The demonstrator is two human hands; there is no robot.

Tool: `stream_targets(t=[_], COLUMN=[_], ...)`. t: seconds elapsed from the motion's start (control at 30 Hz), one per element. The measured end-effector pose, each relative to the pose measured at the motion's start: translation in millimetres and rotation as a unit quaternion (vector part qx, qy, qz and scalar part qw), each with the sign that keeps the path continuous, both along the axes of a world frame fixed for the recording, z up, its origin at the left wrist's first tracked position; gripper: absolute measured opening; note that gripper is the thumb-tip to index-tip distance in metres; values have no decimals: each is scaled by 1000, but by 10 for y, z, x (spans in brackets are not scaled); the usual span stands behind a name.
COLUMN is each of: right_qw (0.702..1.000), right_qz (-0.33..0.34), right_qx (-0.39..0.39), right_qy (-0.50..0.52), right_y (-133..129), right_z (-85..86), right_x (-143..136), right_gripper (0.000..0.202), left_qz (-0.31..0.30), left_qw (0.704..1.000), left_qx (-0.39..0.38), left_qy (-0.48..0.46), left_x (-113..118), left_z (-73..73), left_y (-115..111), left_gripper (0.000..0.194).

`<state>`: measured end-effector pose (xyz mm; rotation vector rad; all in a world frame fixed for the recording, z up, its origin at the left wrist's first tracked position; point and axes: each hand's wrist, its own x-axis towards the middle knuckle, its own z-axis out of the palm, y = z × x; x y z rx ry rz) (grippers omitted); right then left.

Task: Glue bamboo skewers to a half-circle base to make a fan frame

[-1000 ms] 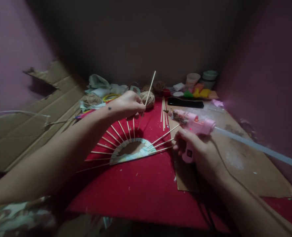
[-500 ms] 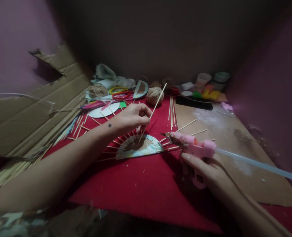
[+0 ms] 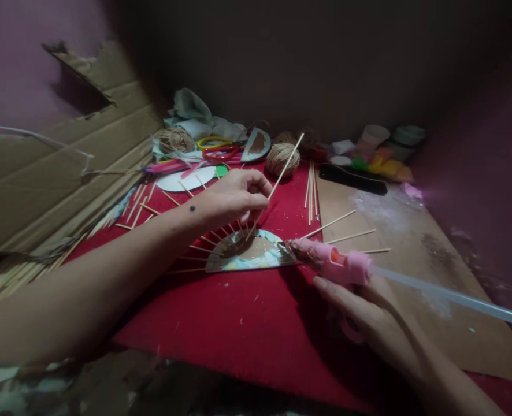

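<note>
My left hand [image 3: 247,193] pinches a thin wooden stick [image 3: 287,166], which slants up to the right; its lower end is at a half-round cardboard piece [image 3: 251,261] with a pale blue patterned rim. Several sticks fan outward from that rim across the red surface. In my right hand [image 3: 364,306] is a pink glue gun [image 3: 336,261], its dark nozzle pointing left at the right part of the rim. Whether the nozzle touches the rim I cannot tell. A long clear glue stick [image 3: 451,296] juts from the gun's back.
Twine balls [image 3: 282,159], scissors [image 3: 219,152], a white disc [image 3: 186,179] and cloth [image 3: 190,110] lie at the back. Loose sticks [image 3: 311,193] rest beyond the half-round piece. A brown board [image 3: 412,254] bears a black strip [image 3: 353,179]; corrugated cardboard [image 3: 121,127] leans left.
The glue gun has moved left and its nozzle is now at the half-round piece's rim. My left hand still holds the stick. The camera view has shifted slightly.
</note>
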<state>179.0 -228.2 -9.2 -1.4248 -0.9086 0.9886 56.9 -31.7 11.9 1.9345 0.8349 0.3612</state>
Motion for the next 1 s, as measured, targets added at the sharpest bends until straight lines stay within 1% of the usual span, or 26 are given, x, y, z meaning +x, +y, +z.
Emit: stream_targets(t=[0.17,0.27,0.43,0.67,0.83,1.0], right_qw=[999,999,998,997,996,995], right_qz=[13,11,33,16,15,28], right_qx=[-31,-26,-25,-47,-49,-46], right_qy=[-2,-14,-55,-63,-79,-89], right_y=[32,31,6,-32,-36,-36], right_z=[39,16,-28,23,17,10], right_x=[-15,-4,34,32,38,42], right_gripper=[36,36,35,42,40,41], left_qz=[-15,-15,-9,-9,-4,-8], left_qw=[1000,1000,1000,1000,1000,1000], left_qx=[-10,-13,-14,4,-6,5], left_qy=[-3,-7,5,27,14,26], left_x=[-4,-2,10,18,25,18], left_z=[-45,-47,-29,-41,-49,-44], left_y=[17,11,-13,-4,3,3], left_gripper=[18,15,16,22,20,19])
